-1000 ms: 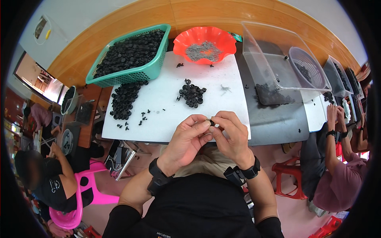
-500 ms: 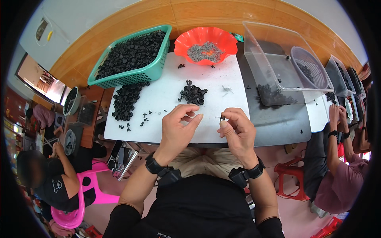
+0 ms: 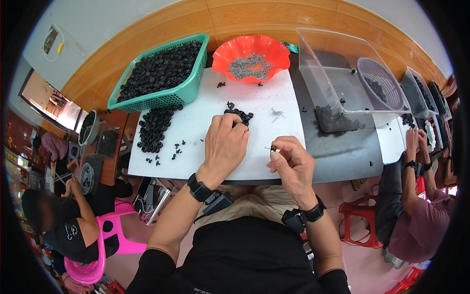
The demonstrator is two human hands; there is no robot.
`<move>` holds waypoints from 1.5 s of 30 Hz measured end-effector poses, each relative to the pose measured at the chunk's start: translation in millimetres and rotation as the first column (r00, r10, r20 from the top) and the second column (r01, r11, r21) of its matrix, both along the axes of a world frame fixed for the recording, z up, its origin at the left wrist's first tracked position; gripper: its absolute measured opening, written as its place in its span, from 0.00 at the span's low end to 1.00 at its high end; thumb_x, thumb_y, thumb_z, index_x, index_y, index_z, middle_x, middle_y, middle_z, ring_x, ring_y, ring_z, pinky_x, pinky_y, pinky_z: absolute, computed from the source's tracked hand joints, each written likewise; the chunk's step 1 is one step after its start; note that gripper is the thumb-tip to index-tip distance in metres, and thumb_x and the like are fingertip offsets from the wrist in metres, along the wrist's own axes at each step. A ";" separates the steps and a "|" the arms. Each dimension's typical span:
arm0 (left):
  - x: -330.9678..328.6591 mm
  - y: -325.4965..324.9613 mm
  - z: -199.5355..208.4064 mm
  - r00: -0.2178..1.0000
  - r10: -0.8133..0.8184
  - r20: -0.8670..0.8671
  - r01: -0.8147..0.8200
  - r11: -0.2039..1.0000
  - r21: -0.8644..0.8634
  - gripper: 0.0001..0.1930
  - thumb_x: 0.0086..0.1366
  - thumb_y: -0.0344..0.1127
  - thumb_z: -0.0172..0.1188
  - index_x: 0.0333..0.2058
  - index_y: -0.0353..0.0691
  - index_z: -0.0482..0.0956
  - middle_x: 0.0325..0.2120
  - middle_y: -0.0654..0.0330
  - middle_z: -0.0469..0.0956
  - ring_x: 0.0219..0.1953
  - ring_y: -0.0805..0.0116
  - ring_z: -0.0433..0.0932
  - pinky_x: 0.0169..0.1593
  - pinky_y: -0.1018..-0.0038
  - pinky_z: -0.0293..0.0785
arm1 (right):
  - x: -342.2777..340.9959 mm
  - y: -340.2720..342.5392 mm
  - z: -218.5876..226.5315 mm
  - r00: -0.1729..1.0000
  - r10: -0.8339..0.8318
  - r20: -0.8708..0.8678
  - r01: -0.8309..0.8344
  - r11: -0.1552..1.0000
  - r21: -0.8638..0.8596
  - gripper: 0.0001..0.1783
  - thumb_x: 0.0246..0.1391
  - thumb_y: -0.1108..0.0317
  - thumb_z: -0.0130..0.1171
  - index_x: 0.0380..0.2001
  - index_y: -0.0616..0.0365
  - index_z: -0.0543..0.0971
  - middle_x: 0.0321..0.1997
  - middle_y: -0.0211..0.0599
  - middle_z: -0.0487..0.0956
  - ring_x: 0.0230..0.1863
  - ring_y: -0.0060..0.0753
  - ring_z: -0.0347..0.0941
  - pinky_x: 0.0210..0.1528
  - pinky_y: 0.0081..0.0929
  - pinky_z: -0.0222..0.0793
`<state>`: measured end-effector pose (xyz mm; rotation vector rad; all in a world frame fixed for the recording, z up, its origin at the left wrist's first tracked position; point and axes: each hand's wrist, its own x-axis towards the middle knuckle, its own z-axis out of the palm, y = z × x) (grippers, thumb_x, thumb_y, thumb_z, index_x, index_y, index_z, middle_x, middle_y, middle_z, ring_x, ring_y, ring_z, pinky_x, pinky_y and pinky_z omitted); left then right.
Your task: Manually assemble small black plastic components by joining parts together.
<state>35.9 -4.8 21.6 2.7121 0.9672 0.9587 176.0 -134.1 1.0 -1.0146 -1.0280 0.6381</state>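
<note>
My left hand (image 3: 226, 144) rests palm down at the near edge of a small pile of black plastic parts (image 3: 245, 116). Its fingers are bent and bunched together; the tips and whatever they pinch are hidden. To its right, my right hand (image 3: 294, 161) is raised over the near edge of the white board (image 3: 196, 117), closed in a pinch. Between its thumb and index finger sits a small black plastic part (image 3: 273, 148), with a thin grey piece showing just left of it. Several thin grey pins (image 3: 277, 113) lie on the board beyond this hand.
A green basket (image 3: 196, 81) heaped with black caps stands back left, with loose black caps (image 3: 152, 130) before it. A red scalloped bowl (image 3: 279, 49) holds grey pins. At right is a clear plastic bin (image 3: 325, 73). Co-workers sit at left (image 3: 73, 215) and right (image 3: 416, 206).
My left hand has moved forward onto the small pile, turning palm down, its fingers now bunched instead of apart. My right hand keeps its pinch on the black part, nearly unmoved.
</note>
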 end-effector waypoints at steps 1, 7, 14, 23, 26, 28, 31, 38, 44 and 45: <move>0.7 -0.3 1.3 1.000 0.000 -0.006 0.000 1.000 -0.011 0.07 0.56 0.29 0.68 0.34 0.36 0.83 0.43 0.60 0.78 0.44 0.57 0.73 0.44 0.64 0.75 | 0.2 -0.3 0.1 1.000 0.004 -0.013 -0.005 1.000 -0.002 0.10 0.61 0.75 0.63 0.45 0.66 0.79 0.46 0.38 0.76 0.29 0.19 0.76 0.28 0.16 0.75; -4.6 -10.5 -0.3 0.957 -0.118 0.267 0.150 0.983 -0.104 0.05 0.60 0.28 0.64 0.35 0.35 0.81 0.42 0.54 0.82 0.42 0.51 0.80 0.45 0.65 0.78 | 1.9 -1.0 3.6 0.992 0.017 -0.127 -0.019 1.000 -0.016 0.10 0.62 0.74 0.62 0.45 0.66 0.79 0.47 0.38 0.76 0.29 0.20 0.77 0.29 0.16 0.76; -5.6 -33.5 12.7 0.792 0.134 0.596 0.405 0.614 -0.677 0.08 0.62 0.22 0.67 0.40 0.32 0.81 0.38 0.57 0.84 0.37 0.73 0.83 0.42 0.77 0.81 | 3.3 1.7 4.9 0.988 0.005 -0.156 -0.005 1.000 0.001 0.10 0.63 0.73 0.62 0.45 0.65 0.79 0.47 0.37 0.76 0.29 0.19 0.77 0.30 0.17 0.76; -12.0 -39.5 9.1 0.654 0.377 0.655 0.685 0.071 -0.725 0.11 0.67 0.27 0.64 0.47 0.31 0.80 0.39 0.56 0.83 0.38 0.70 0.84 0.48 0.73 0.83 | -12.3 11.6 6.7 0.994 -0.048 -0.103 0.053 0.997 0.055 0.11 0.63 0.72 0.63 0.45 0.66 0.79 0.48 0.38 0.76 0.29 0.18 0.76 0.30 0.16 0.75; -9.7 -44.2 17.5 0.598 0.426 0.679 0.769 -0.069 -0.635 0.10 0.70 0.29 0.61 0.47 0.31 0.79 0.41 0.55 0.83 0.42 0.68 0.84 0.52 0.70 0.83 | -15.9 16.0 3.3 0.994 -0.065 -0.085 0.073 0.992 0.100 0.11 0.62 0.73 0.64 0.46 0.66 0.79 0.48 0.38 0.76 0.29 0.17 0.75 0.29 0.15 0.72; -10.4 -46.5 15.0 0.584 0.430 0.688 0.784 -0.081 -0.615 0.10 0.71 0.29 0.60 0.47 0.32 0.79 0.41 0.55 0.82 0.43 0.68 0.83 0.53 0.70 0.83 | -16.5 18.1 1.4 0.992 -0.123 0.016 0.120 0.986 0.116 0.11 0.61 0.74 0.64 0.46 0.66 0.79 0.46 0.38 0.77 0.28 0.15 0.72 0.28 0.14 0.69; -11.5 -47.4 12.4 0.574 0.436 0.693 0.799 -0.114 -0.590 0.08 0.71 0.29 0.59 0.46 0.34 0.79 0.43 0.56 0.82 0.46 0.68 0.83 0.54 0.71 0.83 | -16.1 18.2 1.0 0.987 -0.156 0.037 0.151 0.983 0.109 0.11 0.61 0.74 0.64 0.46 0.66 0.79 0.46 0.38 0.77 0.27 0.14 0.70 0.28 0.14 0.67; -14.5 -45.4 8.2 0.585 0.435 0.685 0.803 -0.191 -0.565 0.05 0.71 0.26 0.58 0.43 0.39 0.78 0.43 0.58 0.81 0.47 0.69 0.82 0.56 0.72 0.82 | -15.4 16.5 1.8 0.988 -0.150 0.021 0.148 0.985 0.091 0.11 0.61 0.75 0.64 0.46 0.66 0.79 0.46 0.38 0.77 0.28 0.14 0.71 0.29 0.13 0.67; -19.5 -40.8 -7.9 0.505 0.547 0.668 0.859 -0.246 -0.449 0.05 0.70 0.26 0.59 0.44 0.40 0.78 0.45 0.57 0.81 0.48 0.68 0.82 0.57 0.73 0.81 | -14.9 10.3 2.7 0.993 -0.119 -0.012 0.119 0.988 0.097 0.11 0.61 0.76 0.63 0.46 0.66 0.79 0.46 0.39 0.77 0.28 0.17 0.74 0.27 0.15 0.71; -19.9 -40.2 -9.3 0.506 0.546 0.667 0.858 -0.246 -0.450 0.05 0.70 0.26 0.59 0.44 0.40 0.78 0.45 0.57 0.81 0.48 0.68 0.82 0.57 0.73 0.81 | -14.4 9.2 2.4 0.993 -0.117 0.006 0.116 0.990 0.084 0.11 0.61 0.77 0.63 0.46 0.67 0.79 0.47 0.39 0.77 0.28 0.17 0.73 0.27 0.16 0.71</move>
